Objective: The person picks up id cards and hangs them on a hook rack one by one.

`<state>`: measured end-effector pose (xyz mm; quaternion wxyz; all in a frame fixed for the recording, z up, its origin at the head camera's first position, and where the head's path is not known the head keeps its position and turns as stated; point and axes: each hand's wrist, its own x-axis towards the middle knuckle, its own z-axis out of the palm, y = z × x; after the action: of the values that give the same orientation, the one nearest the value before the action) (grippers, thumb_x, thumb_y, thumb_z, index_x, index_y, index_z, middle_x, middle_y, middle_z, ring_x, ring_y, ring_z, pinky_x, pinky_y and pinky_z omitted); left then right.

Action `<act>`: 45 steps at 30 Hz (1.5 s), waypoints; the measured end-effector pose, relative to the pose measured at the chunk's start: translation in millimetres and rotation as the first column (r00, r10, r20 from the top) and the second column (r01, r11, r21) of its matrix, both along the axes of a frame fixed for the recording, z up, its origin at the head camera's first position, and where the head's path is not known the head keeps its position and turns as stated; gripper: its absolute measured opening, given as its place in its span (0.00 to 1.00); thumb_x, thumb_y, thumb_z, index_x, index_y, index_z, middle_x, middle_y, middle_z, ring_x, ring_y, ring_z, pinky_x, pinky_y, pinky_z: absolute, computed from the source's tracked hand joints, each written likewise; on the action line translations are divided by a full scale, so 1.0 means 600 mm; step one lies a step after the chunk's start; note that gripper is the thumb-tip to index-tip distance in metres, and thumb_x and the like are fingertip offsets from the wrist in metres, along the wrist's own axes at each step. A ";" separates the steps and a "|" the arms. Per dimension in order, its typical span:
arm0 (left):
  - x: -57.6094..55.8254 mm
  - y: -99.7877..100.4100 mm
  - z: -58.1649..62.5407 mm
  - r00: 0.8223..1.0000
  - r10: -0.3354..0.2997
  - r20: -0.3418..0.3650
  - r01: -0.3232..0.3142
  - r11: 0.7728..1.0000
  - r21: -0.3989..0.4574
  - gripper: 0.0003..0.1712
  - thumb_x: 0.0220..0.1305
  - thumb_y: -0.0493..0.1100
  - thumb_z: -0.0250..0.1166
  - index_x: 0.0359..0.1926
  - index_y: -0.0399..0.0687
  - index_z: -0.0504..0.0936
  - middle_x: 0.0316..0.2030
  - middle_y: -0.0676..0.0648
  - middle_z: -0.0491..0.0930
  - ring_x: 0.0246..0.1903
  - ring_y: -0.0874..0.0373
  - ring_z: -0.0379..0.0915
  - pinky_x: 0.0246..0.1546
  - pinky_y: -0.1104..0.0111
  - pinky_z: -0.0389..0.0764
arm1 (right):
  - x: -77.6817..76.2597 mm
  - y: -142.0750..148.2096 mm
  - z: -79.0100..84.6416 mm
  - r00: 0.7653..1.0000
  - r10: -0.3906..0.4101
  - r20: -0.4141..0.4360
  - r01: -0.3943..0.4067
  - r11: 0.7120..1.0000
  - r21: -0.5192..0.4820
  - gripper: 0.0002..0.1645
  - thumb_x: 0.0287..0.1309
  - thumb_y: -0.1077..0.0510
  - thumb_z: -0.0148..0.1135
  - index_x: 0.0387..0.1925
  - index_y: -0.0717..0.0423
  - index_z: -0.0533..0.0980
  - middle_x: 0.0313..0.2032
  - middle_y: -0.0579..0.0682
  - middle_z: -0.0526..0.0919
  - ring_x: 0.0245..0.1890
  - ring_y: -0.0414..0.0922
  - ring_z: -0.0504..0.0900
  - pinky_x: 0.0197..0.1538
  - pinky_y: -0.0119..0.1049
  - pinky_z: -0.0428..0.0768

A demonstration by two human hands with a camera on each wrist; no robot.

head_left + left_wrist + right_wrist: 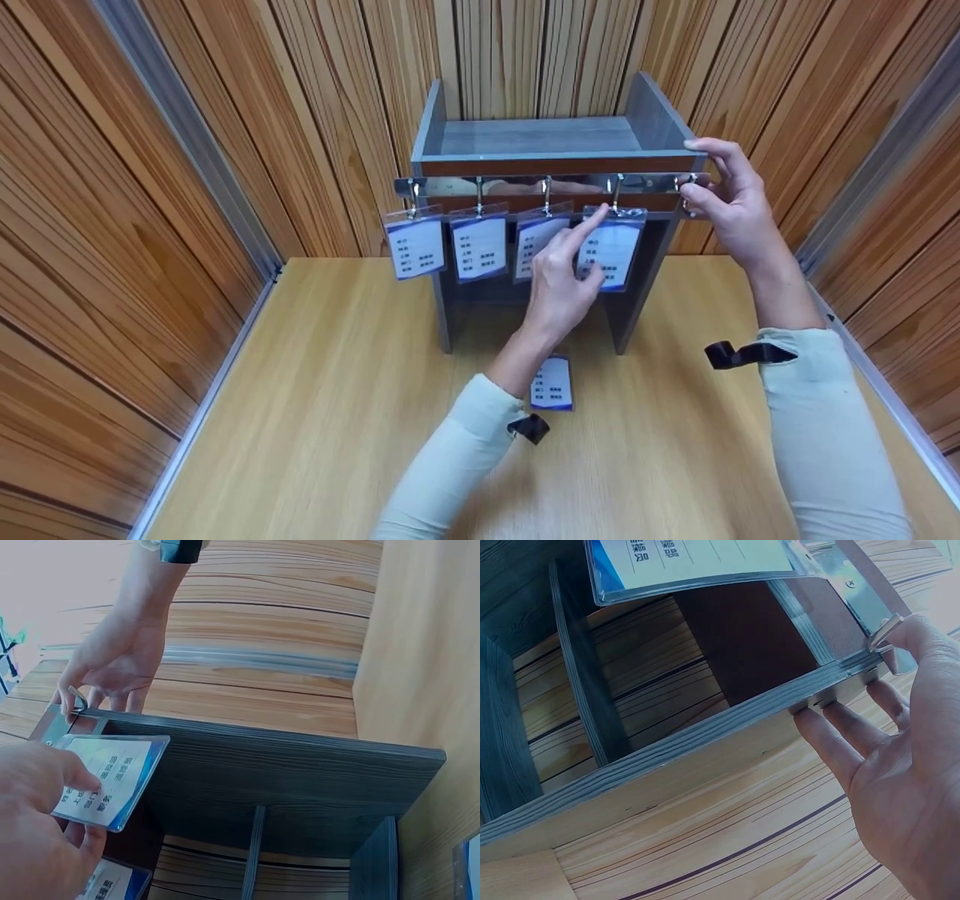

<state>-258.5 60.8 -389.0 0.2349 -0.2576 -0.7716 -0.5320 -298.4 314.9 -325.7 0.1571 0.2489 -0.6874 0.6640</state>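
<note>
Several clear-sleeved name badges point(417, 246) hang from hooks on a shiny metal rail point(517, 185) across a small grey wooden rack. My left hand point(564, 285) is at the rightmost hanging badge point(619, 247), its index finger extended up toward the badge's top. In the left wrist view the thumb presses the badge's front point(112, 772), with fingers at its edge, pinching it. My right hand point(731, 195) is at the rail's right end, holding a hook point(886, 632) there; its other fingers touch the rack's side. Another badge point(552, 383) lies on the table.
The rack's side panel point(682, 735) and upper shelf point(532, 136) stand near the back wooden wall point(540, 60). Slatted walls with metal strips border the wooden table point(322, 405) on both sides. A black strap point(750, 354) sticks out from the right cuff.
</note>
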 end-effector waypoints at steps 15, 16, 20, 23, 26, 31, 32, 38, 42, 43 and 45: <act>-0.009 0.006 -0.014 1.000 0.005 -0.025 -0.004 0.999 0.051 0.35 0.75 0.30 0.70 0.79 0.51 0.79 0.59 0.41 0.88 0.53 0.50 0.84 0.58 0.74 0.85 | -0.003 0.001 -0.001 1.000 0.003 -0.007 -0.003 1.000 0.000 0.29 0.80 0.68 0.59 0.77 0.56 0.71 0.73 0.50 0.75 0.58 0.46 0.87 0.56 0.30 0.91; -0.009 0.006 -0.014 1.000 0.001 -0.031 0.001 0.999 0.054 0.35 0.75 0.29 0.70 0.79 0.50 0.79 0.59 0.41 0.88 0.53 0.50 0.83 0.55 0.75 0.84 | -0.003 0.001 -0.001 1.000 0.004 -0.007 -0.004 1.000 -0.003 0.29 0.79 0.68 0.59 0.77 0.56 0.71 0.72 0.50 0.76 0.57 0.45 0.87 0.56 0.30 0.91; -0.009 0.005 -0.017 0.998 -0.005 -0.055 0.009 0.998 0.062 0.35 0.74 0.29 0.69 0.79 0.48 0.80 0.58 0.40 0.87 0.50 0.50 0.81 0.48 0.74 0.83 | -0.004 0.001 -0.002 1.000 0.009 -0.011 -0.009 1.000 -0.018 0.29 0.79 0.70 0.58 0.76 0.58 0.71 0.70 0.50 0.77 0.55 0.45 0.87 0.54 0.30 0.92; -0.008 0.004 -0.019 0.998 -0.015 -0.057 0.018 0.998 0.065 0.34 0.74 0.30 0.70 0.79 0.48 0.80 0.59 0.39 0.86 0.52 0.50 0.82 0.52 0.73 0.84 | -0.004 0.002 -0.001 1.000 0.018 -0.021 -0.018 1.000 -0.013 0.29 0.79 0.69 0.58 0.76 0.56 0.71 0.70 0.51 0.77 0.57 0.46 0.86 0.55 0.31 0.92; -0.005 0.003 -0.022 0.998 -0.030 -0.057 0.033 0.997 0.069 0.34 0.74 0.31 0.71 0.79 0.48 0.79 0.60 0.39 0.85 0.56 0.49 0.81 0.59 0.71 0.85 | -0.004 0.001 0.001 1.000 0.021 -0.021 -0.021 1.000 -0.009 0.29 0.79 0.68 0.58 0.76 0.55 0.71 0.70 0.51 0.77 0.57 0.47 0.86 0.55 0.31 0.92; -0.001 -0.001 -0.033 0.998 -0.051 -0.043 0.054 0.996 0.071 0.34 0.75 0.32 0.70 0.79 0.48 0.79 0.62 0.39 0.84 0.58 0.49 0.80 0.60 0.70 0.84 | -0.003 -0.001 -0.001 1.000 0.012 -0.016 -0.012 1.000 -0.004 0.29 0.80 0.68 0.59 0.77 0.55 0.72 0.70 0.50 0.77 0.56 0.46 0.86 0.56 0.30 0.91; 0.000 -0.002 -0.035 0.998 -0.053 -0.041 0.056 0.996 0.070 0.34 0.75 0.32 0.70 0.79 0.48 0.79 0.62 0.39 0.84 0.58 0.50 0.80 0.58 0.70 0.84 | -0.003 -0.001 -0.001 1.000 0.012 -0.015 -0.012 1.000 -0.002 0.29 0.80 0.68 0.59 0.77 0.55 0.72 0.70 0.50 0.77 0.55 0.46 0.86 0.56 0.30 0.91; 0.003 -0.008 -0.046 0.997 -0.077 -0.024 0.079 0.995 0.064 0.35 0.75 0.33 0.70 0.80 0.48 0.78 0.64 0.40 0.83 0.58 0.51 0.80 0.56 0.70 0.84 | -0.001 -0.001 -0.002 1.000 0.006 -0.007 -0.006 1.000 0.003 0.29 0.80 0.68 0.59 0.77 0.54 0.71 0.72 0.50 0.76 0.56 0.44 0.88 0.56 0.31 0.91; 0.005 -0.012 -0.055 0.996 -0.087 0.001 0.086 0.994 0.063 0.36 0.75 0.32 0.70 0.81 0.49 0.77 0.66 0.40 0.83 0.61 0.50 0.80 0.59 0.71 0.85 | -0.002 -0.001 -0.001 1.000 0.012 -0.012 -0.012 1.000 0.001 0.29 0.80 0.68 0.59 0.77 0.54 0.71 0.71 0.50 0.76 0.55 0.44 0.88 0.56 0.31 0.91; 0.006 -0.013 -0.057 0.996 -0.089 0.009 0.088 0.994 0.063 0.36 0.75 0.32 0.70 0.81 0.49 0.77 0.66 0.40 0.83 0.62 0.50 0.80 0.60 0.71 0.86 | -0.002 -0.001 -0.001 1.000 0.016 -0.013 -0.016 1.000 0.000 0.29 0.80 0.68 0.59 0.77 0.55 0.71 0.71 0.50 0.76 0.55 0.44 0.88 0.56 0.30 0.91; 0.007 -0.014 -0.062 0.995 -0.094 0.018 0.092 0.994 0.065 0.37 0.74 0.32 0.70 0.81 0.49 0.77 0.66 0.40 0.83 0.62 0.49 0.80 0.60 0.70 0.87 | -0.003 -0.001 -0.001 1.000 0.018 -0.013 -0.018 1.000 -0.011 0.29 0.80 0.69 0.58 0.77 0.56 0.71 0.70 0.49 0.77 0.55 0.44 0.88 0.56 0.30 0.92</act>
<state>-254.4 52.6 -426.0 0.2097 -0.2800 -0.7438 -0.5696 -300.0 314.5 -326.3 0.1569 0.2587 -0.6804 0.6674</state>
